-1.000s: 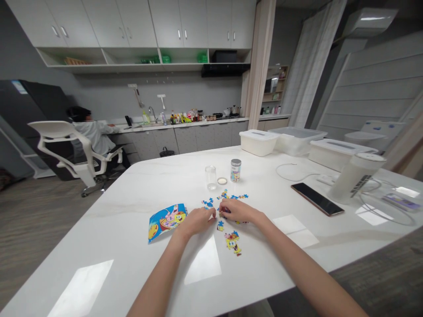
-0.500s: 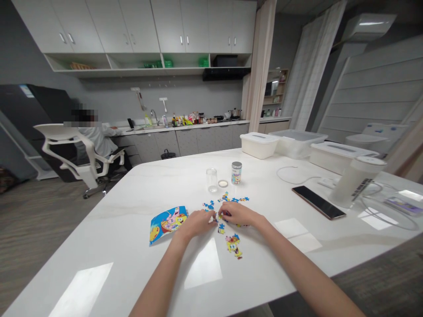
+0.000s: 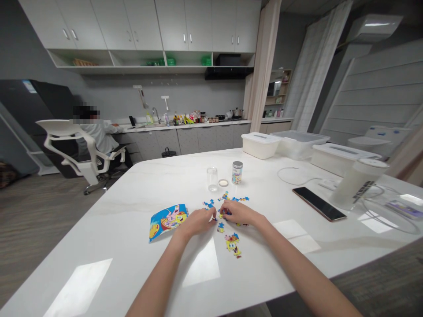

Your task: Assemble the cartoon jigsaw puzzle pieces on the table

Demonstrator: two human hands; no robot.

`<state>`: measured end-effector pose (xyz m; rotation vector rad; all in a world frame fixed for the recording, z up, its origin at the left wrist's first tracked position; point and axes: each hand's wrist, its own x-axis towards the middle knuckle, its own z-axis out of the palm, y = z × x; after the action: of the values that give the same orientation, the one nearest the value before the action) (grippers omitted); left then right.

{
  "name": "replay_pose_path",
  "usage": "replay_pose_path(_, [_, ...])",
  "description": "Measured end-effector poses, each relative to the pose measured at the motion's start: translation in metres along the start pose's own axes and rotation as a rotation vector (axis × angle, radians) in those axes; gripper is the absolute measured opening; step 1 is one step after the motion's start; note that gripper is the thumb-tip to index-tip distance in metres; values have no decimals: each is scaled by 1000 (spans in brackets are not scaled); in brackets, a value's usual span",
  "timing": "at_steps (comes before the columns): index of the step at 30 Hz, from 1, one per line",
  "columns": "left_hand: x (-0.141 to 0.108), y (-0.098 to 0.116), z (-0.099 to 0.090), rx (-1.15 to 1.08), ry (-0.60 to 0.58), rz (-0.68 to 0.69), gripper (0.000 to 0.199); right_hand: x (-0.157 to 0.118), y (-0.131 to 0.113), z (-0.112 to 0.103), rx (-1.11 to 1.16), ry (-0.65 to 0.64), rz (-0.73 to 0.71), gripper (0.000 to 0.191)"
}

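My left hand (image 3: 200,220) is closed in a pinch, with a small blue puzzle piece (image 3: 214,219) at its fingertips. Just across from it, my right hand (image 3: 239,212) curls its fingers over another puzzle piece (image 3: 227,212), which they partly hide. Loose blue and yellow pieces (image 3: 209,203) are scattered beyond and beneath the hands. Nearer to me lie a single piece (image 3: 221,227) and a joined section with a yellow cartoon face (image 3: 233,246). Left of my left hand, a folded picture sheet (image 3: 168,221) shows cartoon figures on blue.
Beyond the pieces stand a clear jar (image 3: 212,179), a round lid (image 3: 223,182) and a printed tin (image 3: 237,172). To the right are a phone (image 3: 319,204), a white jug (image 3: 358,185), cables and plastic boxes (image 3: 261,145). A person (image 3: 99,136) sits at the far counter.
My left fingers have lifted and parted slightly from the right hand's fingers. The right hand stays nearly in place, and the view has shifted a little.
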<state>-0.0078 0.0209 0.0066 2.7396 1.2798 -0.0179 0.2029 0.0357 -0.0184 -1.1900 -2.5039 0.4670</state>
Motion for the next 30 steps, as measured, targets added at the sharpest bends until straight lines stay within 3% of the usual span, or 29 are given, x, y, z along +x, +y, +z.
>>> replay_pose_path(6, [0, 0, -2, -5, -25, -7, 17, 0, 3, 3, 18, -14, -11, 13])
replay_pose_path(19, [4, -3, 2, -70, 44, -15, 26, -1, 2, 2, 76, 7, 26, 13])
replay_pose_path(30, [3, -6, 6, -31, 36, -15, 25, 0, -5, -1, 41, 33, -51, 9])
